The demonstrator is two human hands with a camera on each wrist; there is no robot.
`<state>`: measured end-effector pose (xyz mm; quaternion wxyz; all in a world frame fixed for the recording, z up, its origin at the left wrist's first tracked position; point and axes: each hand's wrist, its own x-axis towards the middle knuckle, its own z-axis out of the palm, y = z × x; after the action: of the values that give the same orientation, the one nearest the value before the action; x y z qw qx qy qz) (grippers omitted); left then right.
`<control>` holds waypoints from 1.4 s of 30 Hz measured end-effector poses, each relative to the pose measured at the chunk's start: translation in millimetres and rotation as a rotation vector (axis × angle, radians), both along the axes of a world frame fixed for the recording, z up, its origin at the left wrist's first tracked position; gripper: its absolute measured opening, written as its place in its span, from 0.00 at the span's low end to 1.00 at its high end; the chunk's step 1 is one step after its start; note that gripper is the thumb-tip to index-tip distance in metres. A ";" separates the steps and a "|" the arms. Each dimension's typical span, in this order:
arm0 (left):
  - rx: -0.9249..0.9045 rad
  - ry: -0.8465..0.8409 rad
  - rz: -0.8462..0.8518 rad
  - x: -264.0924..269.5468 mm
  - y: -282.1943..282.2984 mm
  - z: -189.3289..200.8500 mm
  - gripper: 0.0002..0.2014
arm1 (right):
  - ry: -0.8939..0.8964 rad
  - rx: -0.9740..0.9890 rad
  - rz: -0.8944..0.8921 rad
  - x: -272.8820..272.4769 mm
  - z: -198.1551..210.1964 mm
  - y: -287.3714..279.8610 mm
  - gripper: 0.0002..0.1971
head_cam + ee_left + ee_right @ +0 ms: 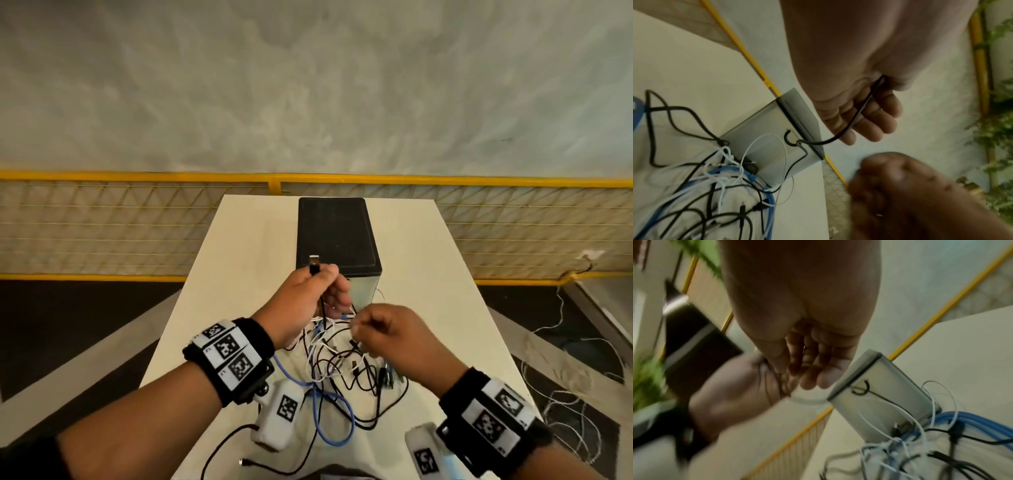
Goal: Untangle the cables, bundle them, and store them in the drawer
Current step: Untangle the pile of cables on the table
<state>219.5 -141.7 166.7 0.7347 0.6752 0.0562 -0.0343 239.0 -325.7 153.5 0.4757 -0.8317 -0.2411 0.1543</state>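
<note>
Black cable [322, 301] pinched in the raised left hand [301, 301]; right hand [387, 335] curled, grip unclear.

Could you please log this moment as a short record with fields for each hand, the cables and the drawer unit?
left hand: raised over the table, grips a black cable just below its USB plug
right hand: fingers curled above the tangle; any hold is blurred
cable tangle: black, white and blue cables still knotted together on the white table
drawer unit: black-topped, grey-fronted, behind the tangle; looks closed
stage: untangling, nothing bundled yet
</note>
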 end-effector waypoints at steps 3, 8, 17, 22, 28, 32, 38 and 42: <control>-0.079 -0.015 0.040 -4.1 0.1 1.4 0.20 | -0.144 -0.127 0.043 -4.4 -14.7 18.9 0.11; -0.223 0.003 0.034 -16.6 -2.4 7.6 0.22 | -0.033 -0.190 0.014 1.1 -25.7 48.6 0.17; -0.123 0.231 -0.047 -61.9 37.1 -1.4 0.21 | 0.711 0.599 -0.281 43.3 -29.0 39.5 0.11; -0.139 0.399 -0.005 -88.7 52.1 -33.3 0.20 | 1.068 0.927 -0.145 33.8 -29.5 52.4 0.12; 0.051 0.647 -0.215 -112.1 61.1 -64.0 0.22 | 1.131 0.952 -0.306 46.3 -27.1 51.0 0.09; 0.229 0.694 -0.243 -111.4 73.0 -71.7 0.20 | 1.168 0.837 -0.390 40.7 -29.6 53.9 0.15; 0.393 0.185 0.040 -52.1 50.3 -43.5 0.16 | 1.185 0.760 -0.429 40.2 -41.7 46.2 0.14; 0.681 -0.101 -0.054 -18.4 22.2 -36.7 0.11 | 1.202 0.638 -0.319 30.5 -44.2 39.9 0.14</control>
<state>201.1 -119.5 130.0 0.4678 0.8837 0.0102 0.0004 269.4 -285.8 109.3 0.7644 -0.4474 0.1552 0.4376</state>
